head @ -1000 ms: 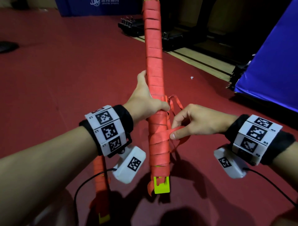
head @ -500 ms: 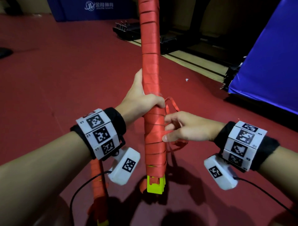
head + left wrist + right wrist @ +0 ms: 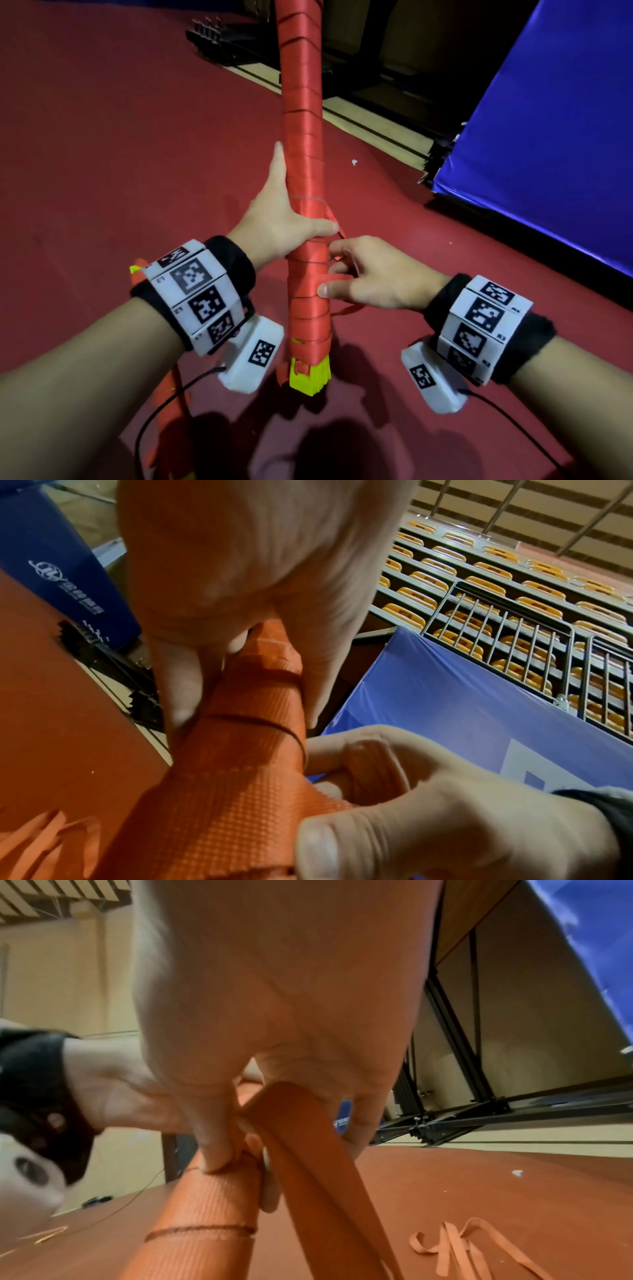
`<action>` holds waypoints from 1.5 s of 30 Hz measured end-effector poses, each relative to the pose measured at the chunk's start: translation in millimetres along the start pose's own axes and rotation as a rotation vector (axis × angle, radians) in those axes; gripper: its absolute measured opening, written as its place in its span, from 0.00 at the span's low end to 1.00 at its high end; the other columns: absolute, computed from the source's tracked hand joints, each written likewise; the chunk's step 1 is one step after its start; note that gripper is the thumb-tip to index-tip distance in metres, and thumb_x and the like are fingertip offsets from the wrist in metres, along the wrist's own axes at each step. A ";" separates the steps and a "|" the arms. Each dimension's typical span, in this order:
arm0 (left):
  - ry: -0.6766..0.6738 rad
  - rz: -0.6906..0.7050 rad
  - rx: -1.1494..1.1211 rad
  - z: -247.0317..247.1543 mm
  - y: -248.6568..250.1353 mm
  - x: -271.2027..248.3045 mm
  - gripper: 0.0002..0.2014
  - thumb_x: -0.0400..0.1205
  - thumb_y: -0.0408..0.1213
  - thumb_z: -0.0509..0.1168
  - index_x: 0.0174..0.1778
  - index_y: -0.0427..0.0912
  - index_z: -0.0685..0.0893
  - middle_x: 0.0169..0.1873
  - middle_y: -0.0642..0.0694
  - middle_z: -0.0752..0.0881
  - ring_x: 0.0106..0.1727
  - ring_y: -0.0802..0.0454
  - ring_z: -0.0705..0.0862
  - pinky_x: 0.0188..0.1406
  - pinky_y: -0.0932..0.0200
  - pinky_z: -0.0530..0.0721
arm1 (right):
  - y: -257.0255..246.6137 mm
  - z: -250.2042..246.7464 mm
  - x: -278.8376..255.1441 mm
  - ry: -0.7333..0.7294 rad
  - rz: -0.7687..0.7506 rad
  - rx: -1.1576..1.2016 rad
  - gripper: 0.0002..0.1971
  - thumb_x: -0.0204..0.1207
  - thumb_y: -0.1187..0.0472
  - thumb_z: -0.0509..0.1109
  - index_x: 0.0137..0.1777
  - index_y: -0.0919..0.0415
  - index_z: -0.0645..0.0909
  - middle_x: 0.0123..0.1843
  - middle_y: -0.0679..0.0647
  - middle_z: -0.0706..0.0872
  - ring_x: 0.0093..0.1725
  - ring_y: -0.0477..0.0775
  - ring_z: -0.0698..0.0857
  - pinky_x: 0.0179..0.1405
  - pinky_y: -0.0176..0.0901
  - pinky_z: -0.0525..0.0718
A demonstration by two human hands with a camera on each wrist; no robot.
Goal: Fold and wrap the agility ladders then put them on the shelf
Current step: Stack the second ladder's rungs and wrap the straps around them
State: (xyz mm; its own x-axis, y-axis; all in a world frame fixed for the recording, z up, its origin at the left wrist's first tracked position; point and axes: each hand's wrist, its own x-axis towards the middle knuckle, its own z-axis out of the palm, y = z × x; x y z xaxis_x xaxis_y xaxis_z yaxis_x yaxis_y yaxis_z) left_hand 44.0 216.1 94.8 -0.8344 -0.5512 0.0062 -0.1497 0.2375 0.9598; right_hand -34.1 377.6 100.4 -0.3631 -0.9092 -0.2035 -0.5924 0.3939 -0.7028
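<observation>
The agility ladder (image 3: 301, 137) is a long bundle of yellow rungs (image 3: 310, 375) wound in red strap, held upright in front of me. My left hand (image 3: 291, 222) grips its middle, thumb across the front and index finger lying up its left side. Just below, my right hand (image 3: 330, 270) pinches the loose red strap (image 3: 308, 1150) against the bundle (image 3: 205, 1218), thumb pressed on the wrap. In the left wrist view both hands meet on the bundle (image 3: 240, 777). A second red ladder (image 3: 168, 411) lies on the floor at lower left, mostly hidden by my left forearm.
A blue padded mat (image 3: 548, 137) stands on the right. Black metal frames (image 3: 219, 31) lie on the floor at the back. A loose strap tail (image 3: 479, 1245) trails on the red floor. Metal barriers (image 3: 514, 642) and yellow seats (image 3: 514, 588) show behind.
My right hand has moved left against the bundle, and the loose strap loop beside it has shrunk. The bundle has tilted slightly and its yellow end has turned.
</observation>
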 end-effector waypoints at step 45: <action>-0.066 -0.105 -0.226 -17.1 83.3 -117.3 0.16 0.80 0.27 0.76 0.62 0.38 0.83 0.47 0.45 0.92 0.43 0.51 0.93 0.31 0.54 0.89 | -68.7 -40.7 -125.6 0.060 -0.034 -0.097 0.14 0.72 0.49 0.83 0.58 0.37 0.91 0.48 0.35 0.92 0.52 0.36 0.88 0.62 0.42 0.85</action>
State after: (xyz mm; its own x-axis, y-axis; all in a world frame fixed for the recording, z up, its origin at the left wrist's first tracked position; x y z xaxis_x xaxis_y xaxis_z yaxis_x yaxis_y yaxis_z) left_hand 138.5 286.9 178.8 -0.8546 -0.5078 -0.1085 -0.1216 -0.0074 0.9925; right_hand 22.9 470.2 202.0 -0.3824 -0.9137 -0.1375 -0.6706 0.3769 -0.6390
